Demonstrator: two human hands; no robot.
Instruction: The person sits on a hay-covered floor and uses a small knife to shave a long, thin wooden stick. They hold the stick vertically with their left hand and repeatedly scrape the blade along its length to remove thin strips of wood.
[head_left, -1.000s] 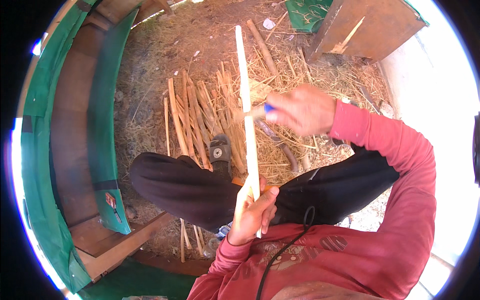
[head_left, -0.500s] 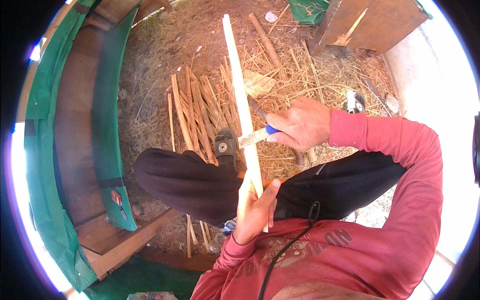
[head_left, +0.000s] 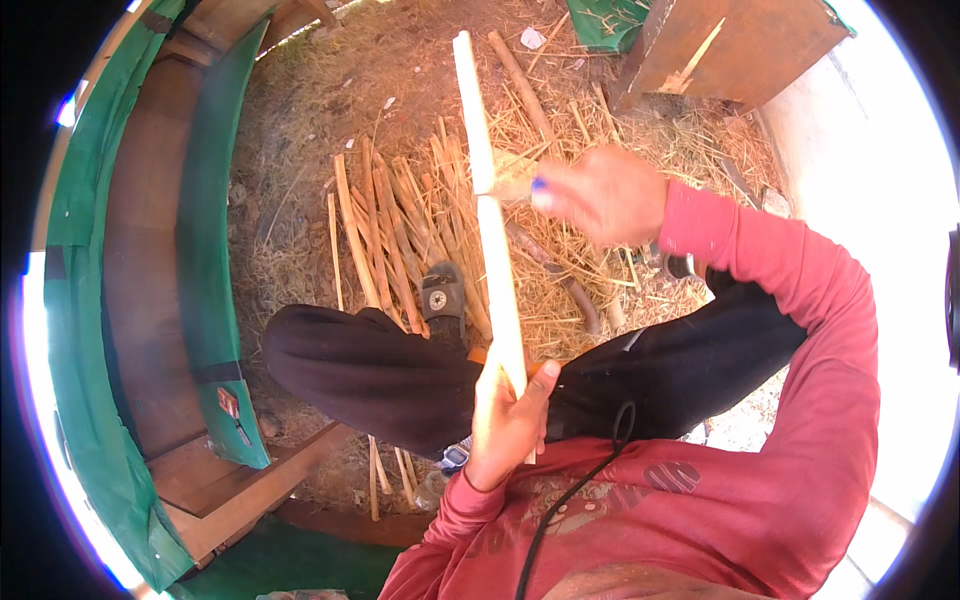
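Note:
A long, pale peeled wooden stick (head_left: 503, 280) points away from my body, its lower end against my shirt. My left hand (head_left: 507, 420) is closed around it near that end, thumb along the side. Farther up, my right hand (head_left: 612, 195), blurred by motion, grips a knife (head_left: 514, 184); a bit of its blue handle shows by the fingers. The blade lies across the stick's upper half, touching it or nearly so. Its exact contact with the wood is hard to make out.
Several sticks (head_left: 375, 240) lie in a pile ahead to the left, beside my sandalled foot (head_left: 442, 298). Straw-like shavings (head_left: 640, 150) cover the ground. A green-covered bench (head_left: 215, 190) stands left, and a brown wooden board (head_left: 745, 50) stands far right. A black cord (head_left: 565, 505) crosses my shirt.
My right hand with the knife has moved up and away along the stick, from its middle to its upper half. My left hand keeps its hold; the stick has tilted slightly.

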